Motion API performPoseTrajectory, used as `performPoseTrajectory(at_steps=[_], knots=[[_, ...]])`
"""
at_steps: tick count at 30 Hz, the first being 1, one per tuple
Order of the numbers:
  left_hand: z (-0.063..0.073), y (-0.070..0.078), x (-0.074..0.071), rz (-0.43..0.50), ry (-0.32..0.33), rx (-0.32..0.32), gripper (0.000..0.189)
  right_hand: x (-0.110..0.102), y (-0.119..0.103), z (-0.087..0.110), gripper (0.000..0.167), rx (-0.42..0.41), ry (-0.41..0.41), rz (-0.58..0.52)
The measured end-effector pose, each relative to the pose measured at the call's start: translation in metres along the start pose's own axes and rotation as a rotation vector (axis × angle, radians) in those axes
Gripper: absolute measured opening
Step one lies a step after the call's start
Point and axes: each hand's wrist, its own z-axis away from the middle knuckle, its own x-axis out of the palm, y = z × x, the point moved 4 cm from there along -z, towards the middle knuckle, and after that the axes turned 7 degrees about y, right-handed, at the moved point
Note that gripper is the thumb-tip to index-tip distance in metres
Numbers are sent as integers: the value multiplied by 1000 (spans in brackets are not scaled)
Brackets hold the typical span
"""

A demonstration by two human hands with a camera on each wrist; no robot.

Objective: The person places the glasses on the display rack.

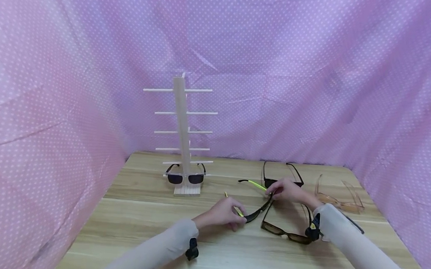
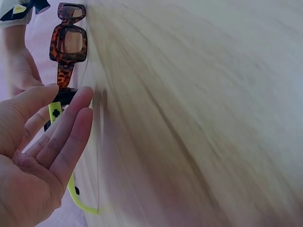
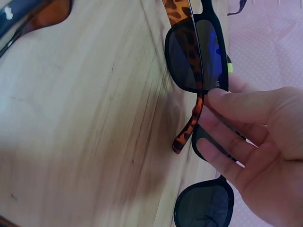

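Left grip and right grip pinch lime-armed sunglasses — by opposite ends, above the bench.
The right grip's hold, partly hidden, seems to be at the far end — tortoiseshell sunglasses lie just beside, black-framed sunglasses just behind; well to the left, a wooden rack carries dark-lensed sunglasses near its base.

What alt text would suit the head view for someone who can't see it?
A person's left hand and right hand hold dark sunglasses with yellow-green temples at a wooden table. More glasses lie around the right hand; at left, dark-lensed glasses sit low on a wooden rack.
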Motion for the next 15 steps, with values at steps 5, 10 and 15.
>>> performPoseTrajectory(at_steps=[5, 10, 15], knots=[[5, -6, -12, -20, 11, -7, 10, 5, -4, -4, 23, 16, -15, -20], [11, -10, -24, -9, 3, -2, 10, 13, -5, -6, 25, 35, -52, -46], [12, -9, -40, 9, -9, 35, 13, 11, -9, -8, 24, 48, -48, -35]])
